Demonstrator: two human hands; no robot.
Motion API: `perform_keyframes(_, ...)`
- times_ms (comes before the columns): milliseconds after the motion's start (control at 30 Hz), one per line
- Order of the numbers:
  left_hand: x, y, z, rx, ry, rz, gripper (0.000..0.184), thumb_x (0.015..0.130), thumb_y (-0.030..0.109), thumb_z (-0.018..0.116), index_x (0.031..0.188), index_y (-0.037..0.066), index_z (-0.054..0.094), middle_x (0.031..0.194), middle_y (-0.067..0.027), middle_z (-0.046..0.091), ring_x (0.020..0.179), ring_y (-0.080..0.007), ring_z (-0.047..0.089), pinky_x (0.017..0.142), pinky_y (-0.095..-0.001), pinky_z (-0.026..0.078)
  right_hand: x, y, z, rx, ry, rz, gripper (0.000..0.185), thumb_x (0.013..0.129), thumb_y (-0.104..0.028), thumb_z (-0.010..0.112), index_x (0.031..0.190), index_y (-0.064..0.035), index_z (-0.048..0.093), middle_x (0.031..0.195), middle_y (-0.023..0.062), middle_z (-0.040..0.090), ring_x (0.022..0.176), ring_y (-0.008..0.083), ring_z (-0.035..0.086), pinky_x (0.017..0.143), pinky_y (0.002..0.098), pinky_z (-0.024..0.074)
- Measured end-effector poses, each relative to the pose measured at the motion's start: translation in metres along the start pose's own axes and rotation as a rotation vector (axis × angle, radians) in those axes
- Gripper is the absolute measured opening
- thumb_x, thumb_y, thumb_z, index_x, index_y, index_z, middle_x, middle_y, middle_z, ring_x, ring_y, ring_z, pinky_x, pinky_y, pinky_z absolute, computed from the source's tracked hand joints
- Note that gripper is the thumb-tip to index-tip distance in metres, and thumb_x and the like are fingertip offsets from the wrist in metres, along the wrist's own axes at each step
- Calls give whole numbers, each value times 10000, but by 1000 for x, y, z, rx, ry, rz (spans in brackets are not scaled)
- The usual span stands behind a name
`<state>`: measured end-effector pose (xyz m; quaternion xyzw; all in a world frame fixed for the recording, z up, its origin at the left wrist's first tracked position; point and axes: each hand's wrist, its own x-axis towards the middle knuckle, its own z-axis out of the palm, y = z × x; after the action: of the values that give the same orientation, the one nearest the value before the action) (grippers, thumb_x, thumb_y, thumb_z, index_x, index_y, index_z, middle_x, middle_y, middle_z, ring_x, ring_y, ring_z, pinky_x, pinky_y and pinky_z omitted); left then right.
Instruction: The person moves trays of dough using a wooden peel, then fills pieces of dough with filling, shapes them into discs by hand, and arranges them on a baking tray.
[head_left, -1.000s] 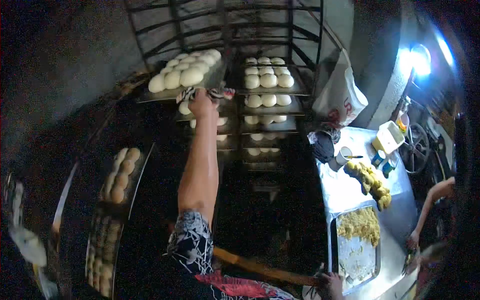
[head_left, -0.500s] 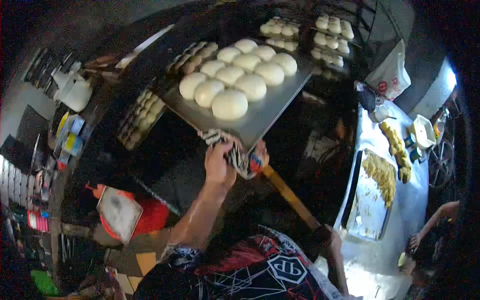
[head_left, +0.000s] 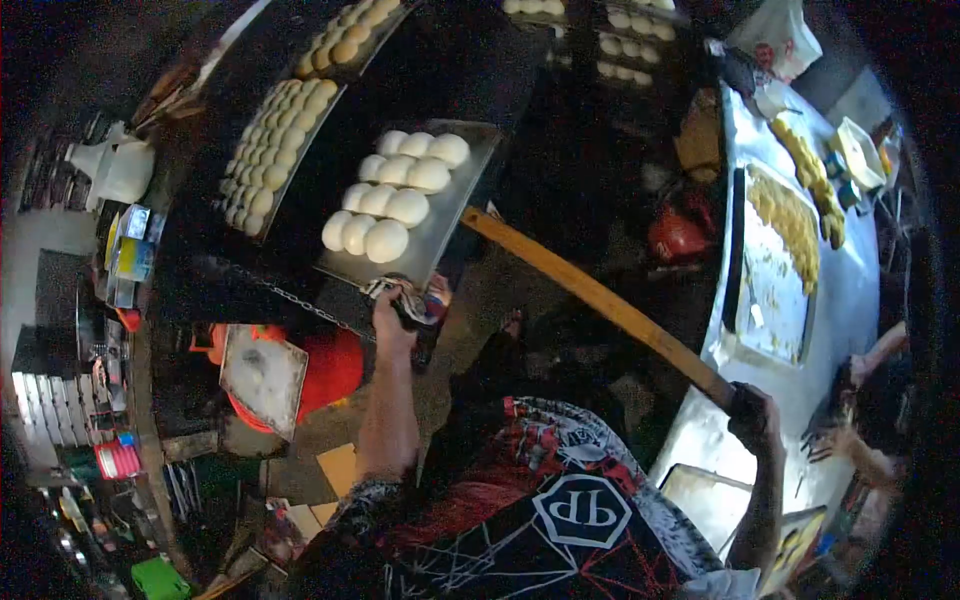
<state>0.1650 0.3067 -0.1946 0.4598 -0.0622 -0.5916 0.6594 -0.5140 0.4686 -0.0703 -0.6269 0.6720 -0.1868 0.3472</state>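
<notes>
A metal tray [head_left: 462,190] carries several rows of pale, round dough balls [head_left: 386,241]. My left hand [head_left: 392,308] is closed on the tray's near corner, with a striped cloth [head_left: 408,296] between the hand and the metal. My right hand [head_left: 752,412], in dark shadow, is wrapped round the lower end of a long wooden pole [head_left: 600,300]. The pole slants up to the left, its far end close beside the tray's right edge. Whether that end touches the tray I cannot tell.
Further trays of buns [head_left: 275,150] lie to the left in the dark. On the right, a metal table [head_left: 850,290] bears a pan with brown filling [head_left: 785,215]; another person's hands [head_left: 840,440] are over it. A red bucket [head_left: 335,370] stands at lower left, near a chain [head_left: 290,297].
The tray has shifted left and down in view with my left hand. The pole's far end has come away from the left hand and now lies beside the tray's right edge.
</notes>
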Motion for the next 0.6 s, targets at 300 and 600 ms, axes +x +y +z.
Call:
perform_keyframes(300,52,76,-66,2352,407,297,823,756,533,840,1373,80,538,1233,-173,681,1121,-337,669,943,-458,544,4,-53,24,-121,-133,60,537,679,-4,720,1211,-64,687,1170,148,717,1055,317,702,927,383,550)
perform_keyframes(600,20,56,-28,980,550,191,434,972,315,676,1296,55,550,1154,-131,648,1007,-301,662,797,-501,589,55,-65,135,-187,-280,-91,561,748,-193,766,1287,-113,630,1032,159,723,936,399,701,784,446,580)
